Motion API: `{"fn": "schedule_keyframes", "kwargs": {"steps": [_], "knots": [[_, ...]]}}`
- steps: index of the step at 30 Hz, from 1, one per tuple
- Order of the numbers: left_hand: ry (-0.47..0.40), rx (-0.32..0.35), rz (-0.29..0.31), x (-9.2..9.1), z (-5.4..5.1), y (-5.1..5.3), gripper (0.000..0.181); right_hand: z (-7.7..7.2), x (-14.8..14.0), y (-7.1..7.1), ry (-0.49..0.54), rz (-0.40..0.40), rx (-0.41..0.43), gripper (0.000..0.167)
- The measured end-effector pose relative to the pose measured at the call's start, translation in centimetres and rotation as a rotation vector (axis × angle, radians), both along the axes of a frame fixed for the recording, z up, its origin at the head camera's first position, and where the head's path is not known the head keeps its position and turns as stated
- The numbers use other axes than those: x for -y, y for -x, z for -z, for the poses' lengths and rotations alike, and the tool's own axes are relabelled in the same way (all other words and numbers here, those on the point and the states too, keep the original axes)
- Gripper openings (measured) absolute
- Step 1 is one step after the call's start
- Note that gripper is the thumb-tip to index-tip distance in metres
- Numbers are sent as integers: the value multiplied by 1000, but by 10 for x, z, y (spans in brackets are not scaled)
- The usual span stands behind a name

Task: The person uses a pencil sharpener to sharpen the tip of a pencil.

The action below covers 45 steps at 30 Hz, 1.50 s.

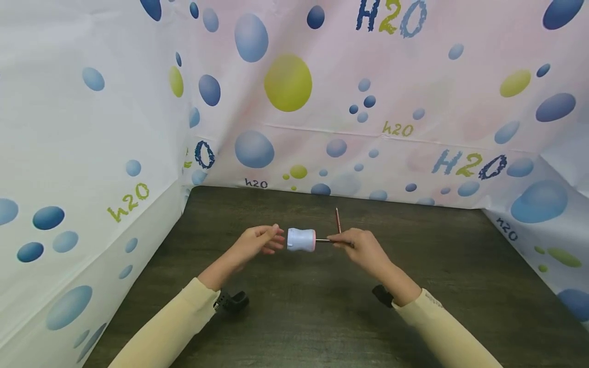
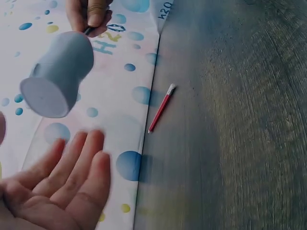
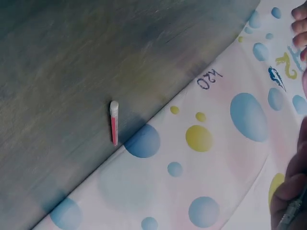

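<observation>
My right hand (image 1: 363, 249) pinches a thin dark pencil (image 1: 324, 240) whose other end sits in the pink end of a light blue pencil sharpener (image 1: 301, 239). The sharpener is held up off the table by that pencil, lying about level, its plain end facing left. Close to that end is my left hand (image 1: 254, 242), fingers spread and touching nothing. In the left wrist view its palm (image 2: 62, 191) is turned up below the sharpener (image 2: 62, 72), with a gap between them. The right wrist view shows only part of my right hand (image 3: 290, 191) at the edge.
A red pencil with a white end (image 2: 161, 109) lies on the dark wooden table (image 1: 313, 317), beyond my right hand. White sheeting printed with bubbles (image 1: 368, 168) stands along the back and both sides. A black strap (image 1: 232, 301) is on my left wrist.
</observation>
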<state>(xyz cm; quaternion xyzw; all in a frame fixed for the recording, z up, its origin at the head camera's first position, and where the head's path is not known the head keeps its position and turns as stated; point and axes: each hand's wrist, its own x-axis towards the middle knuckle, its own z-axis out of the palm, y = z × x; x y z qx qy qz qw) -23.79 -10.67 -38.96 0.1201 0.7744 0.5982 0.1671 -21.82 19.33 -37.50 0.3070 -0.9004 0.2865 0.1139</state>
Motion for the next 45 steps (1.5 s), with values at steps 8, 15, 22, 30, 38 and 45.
{"fn": "schedule_keyframes", "kwargs": {"steps": [8, 15, 22, 30, 38, 45], "knots": [[40, 66, 31, -5, 2, -5, 47, 7, 5, -4, -98, -89, -355, 27], [11, 29, -5, -11, 8, -9, 42, 4, 2, -8, -134, -56, -234, 27], [58, -83, -80, -16, 11, -12, 46, 2, -1, 0, -53, -78, 192, 20], [136, -285, -52, -17, 12, -18, 50, 6, -15, 23, 180, -153, 888, 35], [44, -256, 60, -15, 11, -12, 72, 6, -12, 22, 47, -135, 551, 29], [54, -29, 21, -10, 8, -4, 59, 6, -11, 4, -20, -33, 139, 28]]}}
